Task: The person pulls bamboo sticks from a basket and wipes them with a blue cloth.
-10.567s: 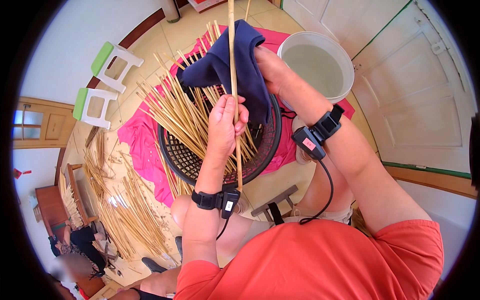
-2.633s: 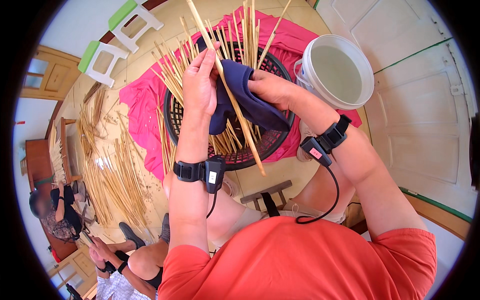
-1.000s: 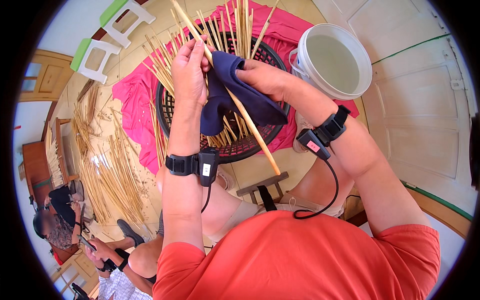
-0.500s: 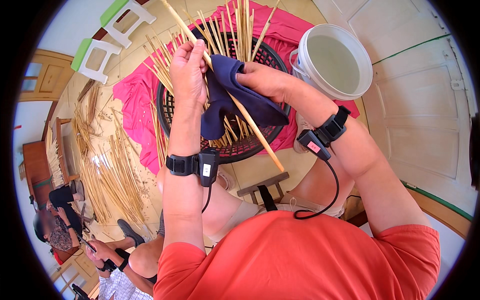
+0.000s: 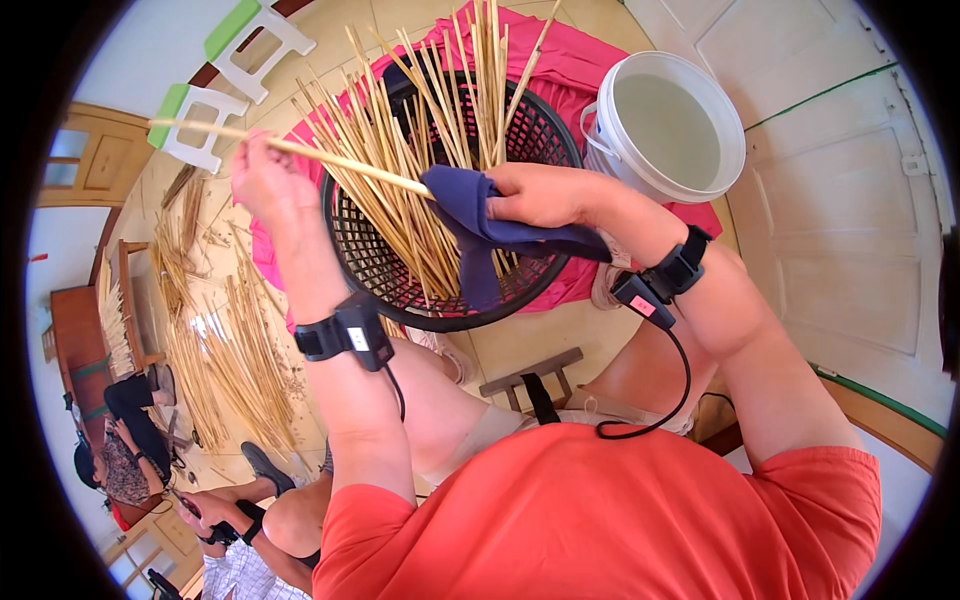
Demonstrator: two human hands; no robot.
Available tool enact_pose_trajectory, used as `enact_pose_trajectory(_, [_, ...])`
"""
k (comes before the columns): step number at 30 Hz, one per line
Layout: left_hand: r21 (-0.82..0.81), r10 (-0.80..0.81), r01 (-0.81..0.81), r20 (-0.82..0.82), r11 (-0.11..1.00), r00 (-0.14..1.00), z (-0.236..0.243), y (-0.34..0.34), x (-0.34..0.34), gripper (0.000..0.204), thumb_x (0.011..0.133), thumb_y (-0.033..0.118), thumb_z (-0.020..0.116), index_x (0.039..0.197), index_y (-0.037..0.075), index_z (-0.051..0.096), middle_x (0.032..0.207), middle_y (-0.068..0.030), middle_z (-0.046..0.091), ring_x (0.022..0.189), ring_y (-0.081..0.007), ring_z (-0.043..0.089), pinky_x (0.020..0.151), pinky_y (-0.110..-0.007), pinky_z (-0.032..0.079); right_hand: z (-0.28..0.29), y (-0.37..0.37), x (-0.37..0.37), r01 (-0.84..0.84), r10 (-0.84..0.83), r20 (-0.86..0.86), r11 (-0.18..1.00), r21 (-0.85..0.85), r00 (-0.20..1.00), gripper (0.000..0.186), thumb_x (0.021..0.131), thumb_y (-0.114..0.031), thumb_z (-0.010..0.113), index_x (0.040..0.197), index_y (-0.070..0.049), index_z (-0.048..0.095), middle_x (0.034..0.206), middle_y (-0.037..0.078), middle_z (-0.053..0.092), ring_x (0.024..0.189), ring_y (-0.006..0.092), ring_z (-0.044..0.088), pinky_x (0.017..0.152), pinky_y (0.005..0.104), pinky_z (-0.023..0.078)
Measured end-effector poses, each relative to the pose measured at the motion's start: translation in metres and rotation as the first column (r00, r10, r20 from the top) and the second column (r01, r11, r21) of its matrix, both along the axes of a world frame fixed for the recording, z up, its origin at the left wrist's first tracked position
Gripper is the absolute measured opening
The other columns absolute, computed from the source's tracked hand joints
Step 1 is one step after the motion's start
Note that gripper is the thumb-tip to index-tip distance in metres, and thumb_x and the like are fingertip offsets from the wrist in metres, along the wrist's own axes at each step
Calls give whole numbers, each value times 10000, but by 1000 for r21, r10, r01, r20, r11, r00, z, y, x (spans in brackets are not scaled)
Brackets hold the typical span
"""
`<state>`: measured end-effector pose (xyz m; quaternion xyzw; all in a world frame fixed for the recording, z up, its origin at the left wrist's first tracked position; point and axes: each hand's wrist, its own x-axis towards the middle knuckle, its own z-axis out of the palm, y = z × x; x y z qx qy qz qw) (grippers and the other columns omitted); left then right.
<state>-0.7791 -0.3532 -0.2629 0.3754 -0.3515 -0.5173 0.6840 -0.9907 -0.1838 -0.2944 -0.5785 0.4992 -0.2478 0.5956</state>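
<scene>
My left hand (image 5: pixel 272 182), slightly blurred, is closed round a long, thin, pale stick (image 5: pixel 365 167) above the left rim of a black mesh basket (image 5: pixel 352 250). The stick slants from the upper left to a dark blue cloth (image 5: pixel 480 232), where its other end is hidden. My right hand (image 5: pixel 540 195) is closed on this cloth, which is folded about the stick and hangs over the basket's near right side. Many similar sticks (image 5: pixel 405 215) stand and lean inside the basket.
A white bucket (image 5: pixel 608 130) of cloudy water stands right of the basket, on and beside a pink cloth (image 5: pixel 560 48). More sticks (image 5: pixel 235 360) lie on the tiled floor at left. Two stools (image 5: pixel 225 100) stand far left; two people sit at lower left.
My left hand has moved left and slightly down with the stick, which now lies flatter. Its lower end has drawn back into the cloth. My right hand has shifted slightly right and down.
</scene>
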Motion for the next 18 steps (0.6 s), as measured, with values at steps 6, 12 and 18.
enact_pose_trajectory(6, [-80, -83, 80, -37, 994, 996, -8, -12, 17, 103, 877, 56, 492, 902, -44, 498, 678, -49, 505, 530, -70, 410, 450, -192, 338, 5, 7, -16, -124, 115, 65, 981, 152, 991, 300, 859, -110, 438, 1127, -4, 521, 921, 38, 604, 836, 96, 555, 742, 236, 461])
enact_pose_trajectory(12, [31, -401, 402, -21, 915, 916, -5, 22, -33, 220, 922, 147, 433, 952, -48, 531, 712, -62, 535, 537, -62, 419, 459, -187, 355, -4, 7, -13, 62, -163, 281, 939, 338, 946, 301, 891, -145, 434, 1137, 7, 519, 934, 24, 592, 826, 87, 547, 744, 235, 462])
enact_pose_trajectory(18, [15, -528, 528, -17, 849, 849, -12, 28, -48, 211, 924, 178, 440, 930, -7, 541, 728, -52, 542, 538, -52, 418, 457, -178, 350, -2, 7, -6, 64, -154, 317, 959, 277, 936, 269, 884, -225, 467, 1043, -34, 570, 870, 32, 608, 684, 99, 574, 634, 258, 494])
